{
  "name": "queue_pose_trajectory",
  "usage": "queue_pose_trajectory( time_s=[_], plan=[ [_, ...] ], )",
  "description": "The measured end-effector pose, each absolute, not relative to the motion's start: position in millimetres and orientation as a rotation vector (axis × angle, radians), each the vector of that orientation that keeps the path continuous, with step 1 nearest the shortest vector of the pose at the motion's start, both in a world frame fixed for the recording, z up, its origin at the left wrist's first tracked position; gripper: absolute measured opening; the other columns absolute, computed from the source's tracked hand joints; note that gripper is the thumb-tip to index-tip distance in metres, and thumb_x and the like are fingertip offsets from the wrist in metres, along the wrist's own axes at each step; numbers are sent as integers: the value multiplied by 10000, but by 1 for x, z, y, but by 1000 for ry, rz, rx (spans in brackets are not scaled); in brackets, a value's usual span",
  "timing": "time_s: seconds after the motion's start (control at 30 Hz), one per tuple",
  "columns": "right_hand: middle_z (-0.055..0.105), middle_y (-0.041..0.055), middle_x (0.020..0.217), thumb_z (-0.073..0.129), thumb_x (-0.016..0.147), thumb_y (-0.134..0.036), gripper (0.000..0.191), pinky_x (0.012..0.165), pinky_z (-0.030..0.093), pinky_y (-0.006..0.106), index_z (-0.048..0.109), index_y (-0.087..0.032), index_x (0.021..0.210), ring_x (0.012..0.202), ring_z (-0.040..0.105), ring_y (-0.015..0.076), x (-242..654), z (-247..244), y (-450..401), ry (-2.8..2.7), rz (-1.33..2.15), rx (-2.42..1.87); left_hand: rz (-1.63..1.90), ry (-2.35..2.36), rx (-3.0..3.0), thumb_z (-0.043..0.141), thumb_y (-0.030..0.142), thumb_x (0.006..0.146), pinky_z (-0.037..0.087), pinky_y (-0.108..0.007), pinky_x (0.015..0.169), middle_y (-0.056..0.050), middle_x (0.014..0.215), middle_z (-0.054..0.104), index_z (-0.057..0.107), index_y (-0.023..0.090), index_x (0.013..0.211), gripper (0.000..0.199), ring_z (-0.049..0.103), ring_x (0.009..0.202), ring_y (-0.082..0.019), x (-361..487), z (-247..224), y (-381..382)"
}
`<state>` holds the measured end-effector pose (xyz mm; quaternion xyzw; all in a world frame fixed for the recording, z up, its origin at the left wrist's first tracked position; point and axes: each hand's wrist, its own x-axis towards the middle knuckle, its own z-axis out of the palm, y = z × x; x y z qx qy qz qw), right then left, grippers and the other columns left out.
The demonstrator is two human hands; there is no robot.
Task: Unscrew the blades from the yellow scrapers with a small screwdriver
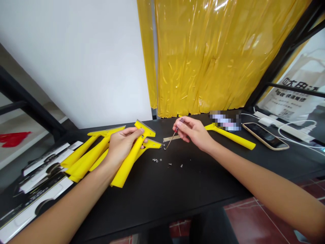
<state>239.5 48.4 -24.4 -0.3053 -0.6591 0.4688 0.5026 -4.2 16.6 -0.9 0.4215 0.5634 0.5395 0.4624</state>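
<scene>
My left hand (120, 144) is closed around a yellow scraper (129, 162), its head tilted up and its handle pointing toward me. Another yellow scraper (152, 144) lies right behind that one. In my right hand (194, 130), the fingers pinch a thin screwdriver (171, 140) whose tip points down at the small screws (165, 149) on the black table. More loose screws (170, 164) and small nuts (160, 160) are scattered nearer to me. A flat strip (170, 139) lies behind the screwdriver's shaft.
Several yellow scrapers (87, 159) are piled left of my hand, beside white-and-black boxes (50, 189). At the right lie a yellow handle (236, 138), a phone (266, 136) and a power strip (284, 126) with white cables. A yellow plastic curtain (203, 67) hangs behind the table (152, 203).
</scene>
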Motion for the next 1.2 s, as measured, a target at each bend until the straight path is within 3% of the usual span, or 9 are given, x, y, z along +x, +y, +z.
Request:
queue_pose_trajectory(
  time_s=[0.1, 0.27, 0.63, 1.2],
  plan=[
    [649, 28, 847, 659, 913, -502, 319, 434, 450, 216, 645, -184, 894, 588, 573, 97, 238, -23, 46, -1619, 1100, -731, 1328, 1367, 1027, 860, 253, 712, 599, -235, 522, -87, 833, 765, 709, 134, 924, 286, 754, 685, -210, -3, -3, 16],
    [659, 36, 850, 681, 895, -503, 334, 582, 576, 272, 642, -172, 875, 658, 661, 130, 235, -23, 44, -1668, 1073, -726, 1327, 1350, 1046, 872, 263, 688, 599, -257, 530, -67, 798, 759, 713, 138, 898, 291, 754, 679, -215, -3, -8, 18],
    [660, 29, 845, 676, 912, -455, 282, 691, 581, 301, 645, -174, 910, 688, 655, 126, 231, -36, 47, -1731, 1077, -763, 1284, 1288, 1167, 867, 272, 689, 584, -281, 495, -59, 758, 730, 696, 124, 827, 265, 745, 663, -229, 0, -17, 17],
    [653, 27, 848, 678, 906, -473, 291, 690, 579, 297, 639, -184, 901, 695, 649, 131, 232, -33, 46, -1710, 1073, -750, 1285, 1285, 1157, 873, 291, 682, 566, -276, 505, -57, 723, 730, 707, 142, 808, 256, 703, 571, -187, -3, -16, 19]
  ],
)
